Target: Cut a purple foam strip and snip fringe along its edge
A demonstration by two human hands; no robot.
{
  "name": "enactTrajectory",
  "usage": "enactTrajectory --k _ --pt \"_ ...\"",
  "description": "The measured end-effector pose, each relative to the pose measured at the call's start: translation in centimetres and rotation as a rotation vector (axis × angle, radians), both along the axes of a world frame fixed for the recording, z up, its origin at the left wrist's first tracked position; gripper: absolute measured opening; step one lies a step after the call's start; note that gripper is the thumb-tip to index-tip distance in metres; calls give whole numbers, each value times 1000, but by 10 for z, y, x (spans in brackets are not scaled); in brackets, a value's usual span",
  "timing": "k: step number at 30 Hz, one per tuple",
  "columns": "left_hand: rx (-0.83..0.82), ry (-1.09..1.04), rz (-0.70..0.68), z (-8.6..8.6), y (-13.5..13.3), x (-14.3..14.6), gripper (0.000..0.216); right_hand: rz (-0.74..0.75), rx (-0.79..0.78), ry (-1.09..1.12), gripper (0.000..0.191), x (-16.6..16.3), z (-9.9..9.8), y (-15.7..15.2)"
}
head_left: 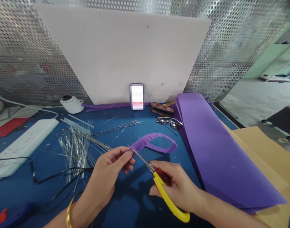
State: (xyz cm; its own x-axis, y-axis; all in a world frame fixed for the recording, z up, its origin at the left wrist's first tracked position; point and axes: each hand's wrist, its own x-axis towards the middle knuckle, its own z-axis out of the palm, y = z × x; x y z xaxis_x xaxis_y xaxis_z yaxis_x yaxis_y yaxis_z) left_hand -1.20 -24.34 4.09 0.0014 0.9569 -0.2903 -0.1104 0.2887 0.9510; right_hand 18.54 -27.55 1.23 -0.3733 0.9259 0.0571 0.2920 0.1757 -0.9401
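Between the thumb and fingers of my left hand (116,166) is pinched one end of a crinkled purple paper strip (156,142). The strip curves away in a loop above the blue table. My right hand (177,180) grips a pair of scissors (167,196) with a yellow handle and a red part under the fingers. Its blades reach to the strip right beside my left fingertips. Whether the blades are fully closed is hard to make out. A gold bangle (69,212) circles my left wrist.
Thin metal wires (75,147) lie in a heap on the left, near a white power strip (26,142) and black cable. Folded purple paper (213,152) covers the right side over brown paper (266,148). Eyeglasses (170,122), a checked case (161,108), a phone (137,96) and a white cup (73,105) sit at the back.
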Motion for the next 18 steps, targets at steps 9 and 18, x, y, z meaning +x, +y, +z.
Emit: enactTrajectory --k 9,18 --pt "-16 11 -57 -2 -1 1 18 7 -35 16 25 -2 -5 -2" --pt "-8 5 -55 2 -1 3 18 5 -52 39 34 0 -1 -1"
